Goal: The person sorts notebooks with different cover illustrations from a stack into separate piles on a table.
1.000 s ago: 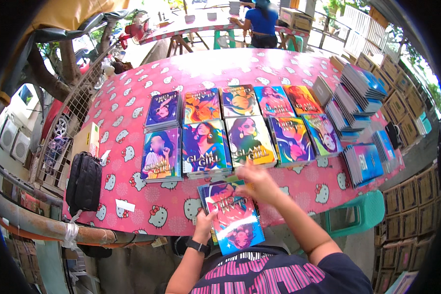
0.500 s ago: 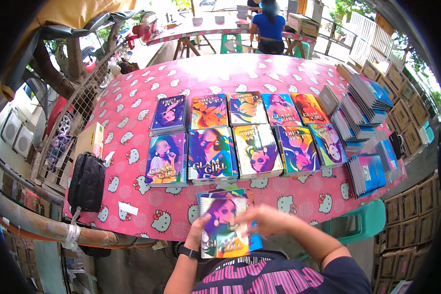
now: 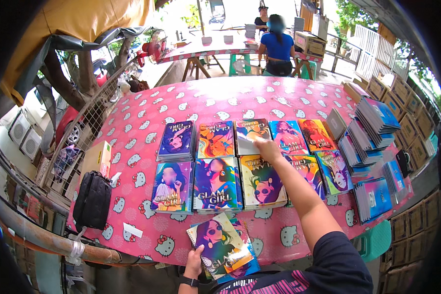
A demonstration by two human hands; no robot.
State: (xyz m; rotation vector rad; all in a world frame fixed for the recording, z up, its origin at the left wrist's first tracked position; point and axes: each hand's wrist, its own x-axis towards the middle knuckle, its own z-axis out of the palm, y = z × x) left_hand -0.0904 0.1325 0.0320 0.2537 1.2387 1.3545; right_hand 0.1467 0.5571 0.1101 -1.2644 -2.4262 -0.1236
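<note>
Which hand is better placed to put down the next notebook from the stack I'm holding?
The right hand, probably. It is free and stretched out over the middle pile in the far row of notebooks, while the left hand grips the near stack of notebooks at the table edge.

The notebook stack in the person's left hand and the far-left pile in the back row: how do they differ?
The held stack sits tilted at the table's near edge, gripped by the left hand; the back-row pile lies square and untouched. The held stack's top cover is purple, teal and orange with a figure in sunglasses; the back-row pile's cover is mostly dark purple. Both are spiral-bound notebooks with illustrated figures, on the pink tablecloth.
</note>
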